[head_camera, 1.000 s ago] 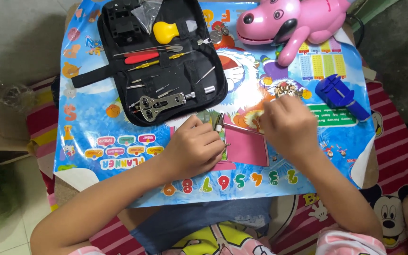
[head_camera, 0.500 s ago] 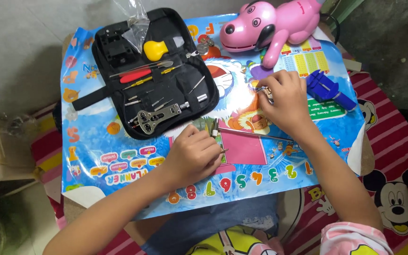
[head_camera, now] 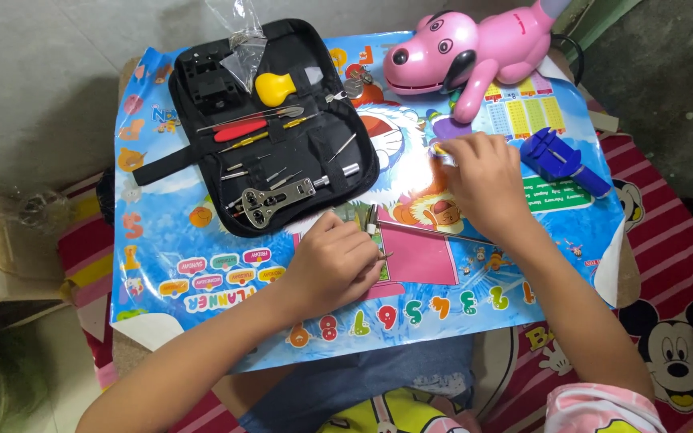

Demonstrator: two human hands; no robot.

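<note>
My left hand [head_camera: 337, 263] rests on the colourful plastic mat [head_camera: 202, 265], its fingers curled round a small metal tool [head_camera: 371, 220] whose tip sticks out above the knuckles. My right hand [head_camera: 484, 183] lies further right, palm down. Its fingertips pinch a small pale and yellow object [head_camera: 440, 151] just under the pink toy dog [head_camera: 465, 50]; what the object is I cannot tell. A thin metal rod [head_camera: 443, 234] lies on the mat between the two hands.
An open black tool case [head_camera: 202, 84] holds screwdrivers, a yellow-handled knife [head_camera: 274, 87] and a metal wrench [head_camera: 274, 200], left of centre. A blue clamp tool [head_camera: 565, 162] lies right of my right hand. A red striped cloth [head_camera: 683, 265] covers the table under the mat.
My right hand has moved away from my left hand, up the mat toward the pink toy dog. The left hand stays in about the same place. The view has shifted a little.
</note>
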